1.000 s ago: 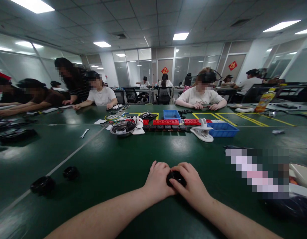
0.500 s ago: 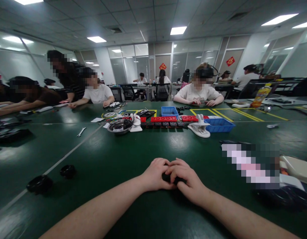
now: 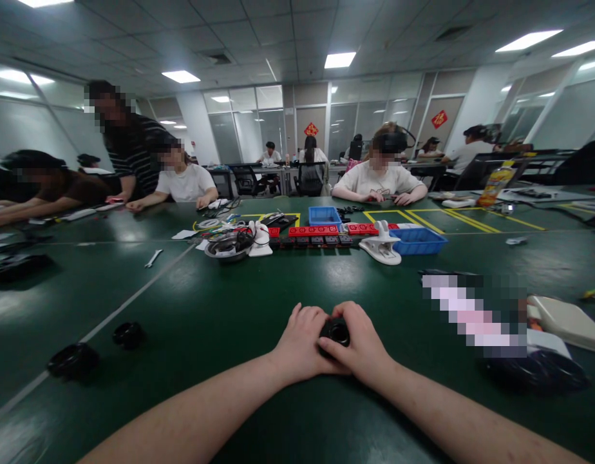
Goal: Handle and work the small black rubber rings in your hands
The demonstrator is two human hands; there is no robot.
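Note:
Between my hands sits a small black round part [image 3: 340,332] with a glossy ring-shaped opening facing up towards me. My right hand [image 3: 361,335] curls around it, fingers over the far side and thumb along the near side. Against its left side, my left hand [image 3: 302,336] is closed, its fingertips partly hidden behind the part and the right hand. Both hands are close above the green table [image 3: 259,412]. To the left lie a smaller black ring-like piece [image 3: 128,335] and a larger black piece [image 3: 73,361].
Ahead are a red-and-black power strip row [image 3: 317,237], a white clamp stand [image 3: 382,245], a blue bin [image 3: 420,241] and a metal bowl of cables [image 3: 230,247]. A wrench [image 3: 153,258] lies left. Dark goggle-like items [image 3: 536,370] are at right. Co-workers sit opposite.
The right hand has turned and opened out from over the part, so its ring opening now shows. The left hand stays beside it, its fingers a little straighter. The view has shifted slightly.

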